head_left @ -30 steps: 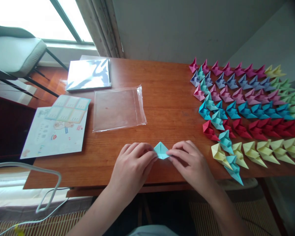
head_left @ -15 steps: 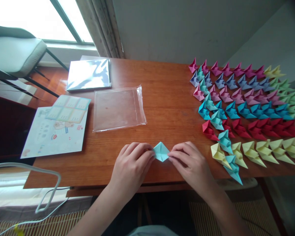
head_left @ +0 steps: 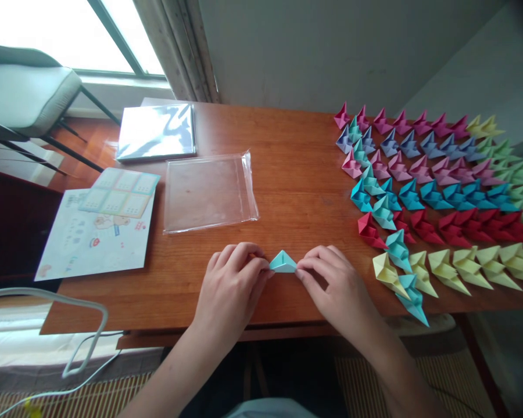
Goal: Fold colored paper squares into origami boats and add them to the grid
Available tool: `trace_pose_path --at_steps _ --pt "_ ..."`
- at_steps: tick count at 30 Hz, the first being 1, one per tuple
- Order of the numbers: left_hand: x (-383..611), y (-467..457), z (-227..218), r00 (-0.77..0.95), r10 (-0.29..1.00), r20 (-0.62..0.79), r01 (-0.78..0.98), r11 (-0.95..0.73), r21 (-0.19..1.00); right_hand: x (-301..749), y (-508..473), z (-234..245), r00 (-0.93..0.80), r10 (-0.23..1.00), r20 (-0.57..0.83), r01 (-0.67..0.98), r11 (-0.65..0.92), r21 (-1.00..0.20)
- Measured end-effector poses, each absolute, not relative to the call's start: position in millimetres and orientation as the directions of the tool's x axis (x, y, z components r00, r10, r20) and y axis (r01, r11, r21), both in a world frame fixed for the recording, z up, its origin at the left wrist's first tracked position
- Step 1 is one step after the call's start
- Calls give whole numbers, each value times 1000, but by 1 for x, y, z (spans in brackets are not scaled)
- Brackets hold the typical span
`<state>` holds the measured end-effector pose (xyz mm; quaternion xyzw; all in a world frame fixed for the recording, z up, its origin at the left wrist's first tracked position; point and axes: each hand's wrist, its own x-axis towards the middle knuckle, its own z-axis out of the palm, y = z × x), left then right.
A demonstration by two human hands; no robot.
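Holds small pale-turquoise folded-paper triangle (head_left: 283,264) near front edge of brown wooden bench (head_left: 296,191), directly before body, apex pointing away; cannot tell whether touching wood or just above. Clamps left corner in grip of left hand (head_left: 233,283), pinched together on paper. Clamps right corner likewise in grip of right hand (head_left: 336,278). Has to the right, on same bench, side-by-side rows of pointed folded-paper shapes (head_left: 411,196) in magenta, lavender, pink, bright blue, red and pale yellow, with slanting line of turquoise folded-paper shapes (head_left: 397,251) crossing near left ends of rows. Has to the left clear flat plastic sleeve (head_left: 209,194); beyond it, near far edge, flat dark-edged packet in shiny wrap (head_left: 157,132); farther left, pastel gridded card (head_left: 119,191) overlapping white printed sheet (head_left: 82,255).
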<state>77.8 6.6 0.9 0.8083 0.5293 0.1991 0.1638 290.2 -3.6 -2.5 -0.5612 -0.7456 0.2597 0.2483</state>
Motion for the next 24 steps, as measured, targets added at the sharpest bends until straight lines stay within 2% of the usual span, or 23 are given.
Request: trace_pose_path --at_steps 9,15,19,24 --pt "72 7 0 384 909 164 763 -412 498 286 -1 3 -234 972 34 744 202 -637" --pt "72 6 3 396 906 150 781 -418 465 285 -1 4 -235 972 23 751 197 -630" --pt "74 9 7 415 906 89 761 -399 512 285 1 4 -246 969 18 753 203 -626" --pt "81 9 3 405 899 166 692 -420 587 287 4 7 -256 967 -15 771 194 -607"
